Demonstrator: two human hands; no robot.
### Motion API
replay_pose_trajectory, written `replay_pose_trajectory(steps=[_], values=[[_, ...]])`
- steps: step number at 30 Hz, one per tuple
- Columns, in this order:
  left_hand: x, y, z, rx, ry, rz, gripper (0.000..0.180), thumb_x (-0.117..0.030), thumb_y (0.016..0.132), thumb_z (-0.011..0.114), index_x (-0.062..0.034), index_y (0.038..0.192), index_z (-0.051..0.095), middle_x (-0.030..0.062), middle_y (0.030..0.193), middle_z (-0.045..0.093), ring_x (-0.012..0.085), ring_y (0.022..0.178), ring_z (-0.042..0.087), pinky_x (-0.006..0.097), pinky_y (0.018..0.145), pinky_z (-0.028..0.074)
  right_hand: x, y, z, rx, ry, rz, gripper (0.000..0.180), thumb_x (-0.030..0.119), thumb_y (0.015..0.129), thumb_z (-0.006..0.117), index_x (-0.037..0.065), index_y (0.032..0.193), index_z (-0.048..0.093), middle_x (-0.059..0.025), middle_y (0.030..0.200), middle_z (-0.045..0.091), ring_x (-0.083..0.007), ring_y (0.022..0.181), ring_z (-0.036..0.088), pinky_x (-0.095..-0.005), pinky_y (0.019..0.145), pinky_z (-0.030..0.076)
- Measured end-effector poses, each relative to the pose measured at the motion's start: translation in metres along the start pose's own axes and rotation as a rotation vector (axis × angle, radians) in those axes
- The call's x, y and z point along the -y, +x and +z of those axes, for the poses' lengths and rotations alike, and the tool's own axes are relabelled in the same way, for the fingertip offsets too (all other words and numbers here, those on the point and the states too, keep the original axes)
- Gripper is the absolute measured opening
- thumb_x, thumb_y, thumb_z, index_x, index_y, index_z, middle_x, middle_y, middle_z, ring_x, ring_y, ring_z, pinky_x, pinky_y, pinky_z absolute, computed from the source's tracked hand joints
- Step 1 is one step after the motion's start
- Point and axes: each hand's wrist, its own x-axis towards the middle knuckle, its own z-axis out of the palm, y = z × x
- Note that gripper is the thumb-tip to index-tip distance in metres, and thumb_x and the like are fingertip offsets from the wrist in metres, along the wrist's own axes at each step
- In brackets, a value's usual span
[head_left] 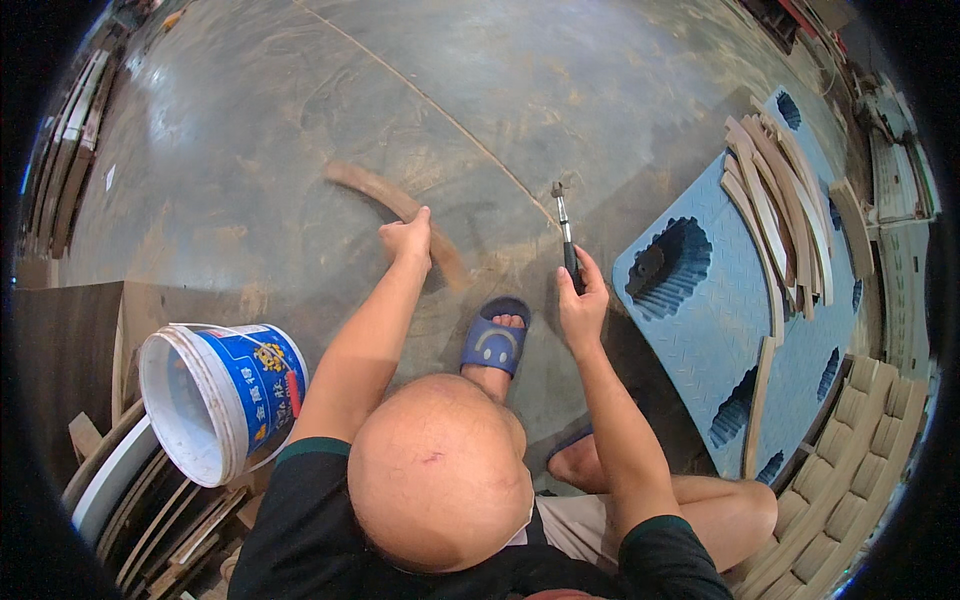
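Observation:
My left hand (405,240) is closed around a curved wooden strip (375,188) near its middle, holding it over the concrete floor. The strip is smeared by motion, most of all at its ends. On the other side, my right hand (583,303) grips what looks like a small hammer (565,228) by its black handle. Its silver shaft points away from me, with a small metal head at the far end. A gap of bare floor separates the head from the strip.
A white-and-blue plastic bucket (215,400) stands at my left, over stacked curved wood (165,530). To the right, a blue plastic pallet (670,345) carries several curved strips (785,215). More curved pieces (845,470) are stacked near right. My slippered foot (495,340) is between my arms.

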Motion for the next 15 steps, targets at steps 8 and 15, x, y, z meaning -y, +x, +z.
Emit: replay_pose_trajectory(steps=[8, 15], values=[[0.007, 0.018, 0.008, 0.246, -0.039, 0.261, 0.042, -0.021, 0.103, 0.082, -0.0044, 0.137, 0.063, 0.0126, 0.126, 0.074, 0.0275, 0.105, 0.074, 0.048, 0.082, 0.062, 0.006, -0.001, 0.007, -0.002, 0.063, 0.024, 0.049, 0.004, 0.109, 0.077, -0.002, 0.156, 0.066, 0.0035, 0.1, 0.066, -0.0043, 0.083, 0.056, -0.0228, 0.072, 0.044], [0.023, 0.051, -0.037, 0.057, 0.675, 1.007, 0.062, -0.023, 0.098, 0.086, -0.0172, 0.156, 0.065, 0.006, 0.155, 0.067, 0.0317, 0.151, 0.053, 0.057, 0.128, 0.037, 0.003, -0.001, -0.001, 0.033, 0.056, 0.106, 0.048, 0.005, 0.109, 0.078, -0.001, 0.155, 0.067, 0.0039, 0.098, 0.066, -0.0036, 0.082, 0.056, -0.0229, 0.071, 0.044]])
